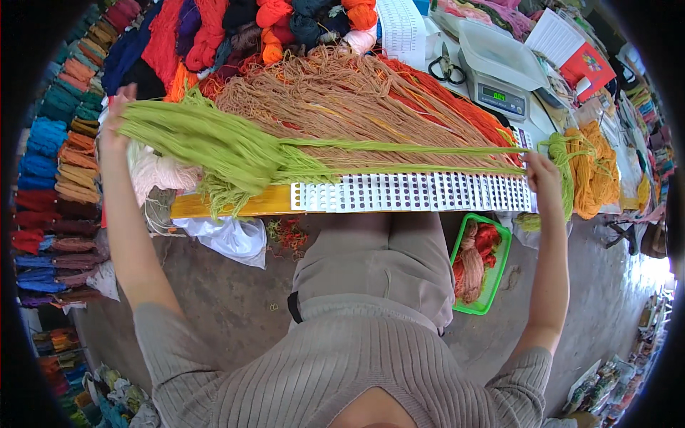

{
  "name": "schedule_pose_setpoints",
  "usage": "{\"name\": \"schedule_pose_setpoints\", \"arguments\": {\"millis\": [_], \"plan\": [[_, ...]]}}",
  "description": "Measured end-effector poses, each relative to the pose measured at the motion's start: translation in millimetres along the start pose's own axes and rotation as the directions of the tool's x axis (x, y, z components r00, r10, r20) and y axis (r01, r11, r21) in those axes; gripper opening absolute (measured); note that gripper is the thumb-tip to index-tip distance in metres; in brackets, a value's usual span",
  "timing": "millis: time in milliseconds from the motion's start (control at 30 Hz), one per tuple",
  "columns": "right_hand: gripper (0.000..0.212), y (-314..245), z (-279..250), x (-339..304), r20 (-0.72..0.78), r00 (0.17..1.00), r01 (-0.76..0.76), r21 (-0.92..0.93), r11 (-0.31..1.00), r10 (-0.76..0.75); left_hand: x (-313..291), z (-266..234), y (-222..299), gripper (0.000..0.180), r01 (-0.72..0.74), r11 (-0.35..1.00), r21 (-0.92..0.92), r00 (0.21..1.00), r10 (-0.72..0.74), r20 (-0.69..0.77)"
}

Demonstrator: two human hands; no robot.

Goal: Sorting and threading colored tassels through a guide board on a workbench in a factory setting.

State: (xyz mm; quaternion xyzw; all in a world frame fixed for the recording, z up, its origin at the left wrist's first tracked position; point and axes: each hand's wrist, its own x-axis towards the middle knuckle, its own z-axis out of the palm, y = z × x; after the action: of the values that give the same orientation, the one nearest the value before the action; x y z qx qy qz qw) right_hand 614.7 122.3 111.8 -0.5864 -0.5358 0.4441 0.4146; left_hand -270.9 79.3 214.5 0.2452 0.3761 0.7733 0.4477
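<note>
A lime-green hank of yarn (pixel 214 139) stretches across the table between my hands. My left hand (pixel 116 121), blurred by motion, is closed on the thick left end of the hank. At the right, my right hand (pixel 544 175) is closed round the ends of two thin, taut green bunches. Under the green yarn lie long tan strands (pixel 342 93) over red and orange ones. White cards with rows of dark holes (pixel 421 192) line the table's front edge, partly beneath the green strands. More green yarn (pixel 562 167) hangs beside my right hand.
A digital scale (pixel 503 100) carries a clear plastic tub (pixel 499 53). Black-handled scissors (pixel 447 70) lie left of it. Orange yarn (pixel 596 171) hangs at the right. A green basket (pixel 492 298) with yarn and a white plastic bag (pixel 232 239) are below the table edge.
</note>
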Motion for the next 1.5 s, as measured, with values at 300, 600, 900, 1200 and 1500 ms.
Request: {"name": "schedule_pose_setpoints", "arguments": {"millis": [300, 600, 900, 1200, 1500], "plan": [[0.028, -89.1, 5.4, 22.3, 0.02, 0.987, 0.159, 0.092, 0.983, -0.161, -50.4, 67.7, 2.8, 0.04, -0.014, 1.0, -0.007, 0.957, 0.015, 0.291], [0.028, -214.4, 291.7, -31.6, 0.53, 0.339, 0.875, 0.126, 0.467, -0.778, -177.2, 183.6, -201.8, 0.044, 0.125, 0.891, 0.436, 0.789, -0.355, 0.501], [0.025, -283.6, 201.8, -35.4, 0.265, 0.716, 0.412, 0.587, 0.697, -0.646, -173.9, 155.8, -197.7, 0.026, 0.25, 0.828, 0.502, 0.701, -0.513, 0.496], [0.02, -171.7, -18.3, 62.7, -0.332, 0.811, 0.579, 0.579, 0.575, -0.483, -89.7, 145.3, -89.9, 0.048, -0.127, 0.927, 0.352, 0.991, 0.137, -0.004], [0.019, -68.1, 135.2, -8.2, 0.184, 0.739, 0.671, -0.111, 0.733, -0.648, -147.1, 166.5, -175.3, 0.022, 0.309, 0.93, 0.2, 0.939, -0.331, 0.092]]}}
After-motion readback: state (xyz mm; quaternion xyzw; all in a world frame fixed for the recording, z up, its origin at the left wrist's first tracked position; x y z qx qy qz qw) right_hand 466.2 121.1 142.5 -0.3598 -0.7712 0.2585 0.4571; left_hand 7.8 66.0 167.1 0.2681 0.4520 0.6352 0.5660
